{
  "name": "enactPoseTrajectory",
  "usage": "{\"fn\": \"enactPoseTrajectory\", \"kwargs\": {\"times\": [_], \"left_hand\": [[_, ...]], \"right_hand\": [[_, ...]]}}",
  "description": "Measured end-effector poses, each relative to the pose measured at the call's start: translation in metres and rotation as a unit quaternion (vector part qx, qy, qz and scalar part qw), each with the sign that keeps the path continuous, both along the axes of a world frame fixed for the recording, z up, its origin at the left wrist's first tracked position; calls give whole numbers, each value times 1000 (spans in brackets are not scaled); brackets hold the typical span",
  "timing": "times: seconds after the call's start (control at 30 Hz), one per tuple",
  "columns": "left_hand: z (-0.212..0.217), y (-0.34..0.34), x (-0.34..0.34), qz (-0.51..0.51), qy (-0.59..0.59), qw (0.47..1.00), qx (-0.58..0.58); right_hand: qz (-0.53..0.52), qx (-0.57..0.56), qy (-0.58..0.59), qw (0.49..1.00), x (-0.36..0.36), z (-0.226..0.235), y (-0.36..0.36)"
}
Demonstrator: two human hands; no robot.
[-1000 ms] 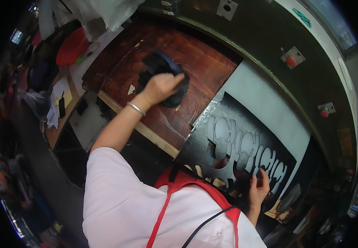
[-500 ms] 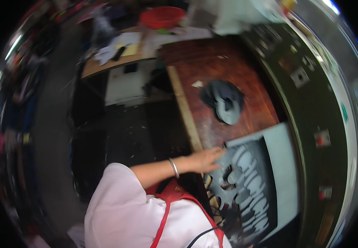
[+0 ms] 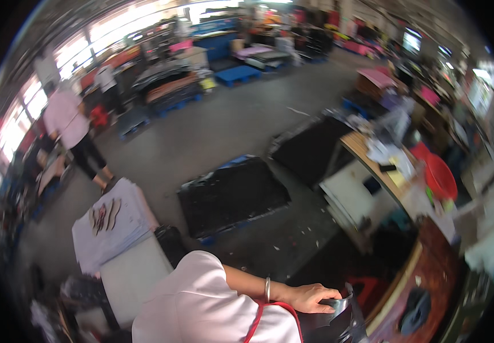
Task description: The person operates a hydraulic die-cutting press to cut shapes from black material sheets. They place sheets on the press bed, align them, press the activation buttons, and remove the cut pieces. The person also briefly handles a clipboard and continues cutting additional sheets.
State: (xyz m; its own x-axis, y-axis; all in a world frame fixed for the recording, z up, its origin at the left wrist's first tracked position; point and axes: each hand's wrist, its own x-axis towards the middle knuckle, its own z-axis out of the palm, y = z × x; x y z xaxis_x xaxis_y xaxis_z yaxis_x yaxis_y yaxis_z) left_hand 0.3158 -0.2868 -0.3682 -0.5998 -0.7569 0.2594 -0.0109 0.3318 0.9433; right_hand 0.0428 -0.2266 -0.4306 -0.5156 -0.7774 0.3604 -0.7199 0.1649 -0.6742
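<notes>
My left hand (image 3: 314, 298) is stretched out to the right at the lower middle, a silver bangle on its wrist. Its fingers and thumb are closed on a dark grey curved piece (image 3: 336, 303), whose kind I cannot make out. Crumpled dark, shiny film (image 3: 354, 326) shows just below the hand. Beyond it runs the reddish-brown workbench (image 3: 434, 268) with a pale wooden edge. Several stacked dark grey curved pieces (image 3: 415, 310) lie on the bench. My right hand is out of the picture.
Left of me stands a stack of white sheets (image 3: 113, 228) with several thin curved strips on top. Black-covered pallets (image 3: 233, 194) lie on the floor ahead. A wooden-topped table (image 3: 367, 157) with papers and a red basin (image 3: 440, 176) is at the right. A person (image 3: 67, 120) stands far left.
My view has swung left, away from the bench and the cut-out sheet. The left hand, earlier at that sheet's edge, now grips a dark grey curved piece.
</notes>
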Motion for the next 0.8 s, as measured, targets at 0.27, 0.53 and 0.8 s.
{"fn": "enactPoseTrajectory", "kwargs": {"times": [0.27, 0.53, 0.8], "left_hand": [[-27, -29, 217, 274, -18, 961, -32], [-113, -30, 370, 460, -109, 879, 67], [-161, -16, 399, 569, 159, 765, 257]], "right_hand": [[162, 22, 15, 986, 181, 10, -155], [144, -52, 140, 978, 229, 114, -342], [459, -279, 228, 812, 561, 251, -480]]}}
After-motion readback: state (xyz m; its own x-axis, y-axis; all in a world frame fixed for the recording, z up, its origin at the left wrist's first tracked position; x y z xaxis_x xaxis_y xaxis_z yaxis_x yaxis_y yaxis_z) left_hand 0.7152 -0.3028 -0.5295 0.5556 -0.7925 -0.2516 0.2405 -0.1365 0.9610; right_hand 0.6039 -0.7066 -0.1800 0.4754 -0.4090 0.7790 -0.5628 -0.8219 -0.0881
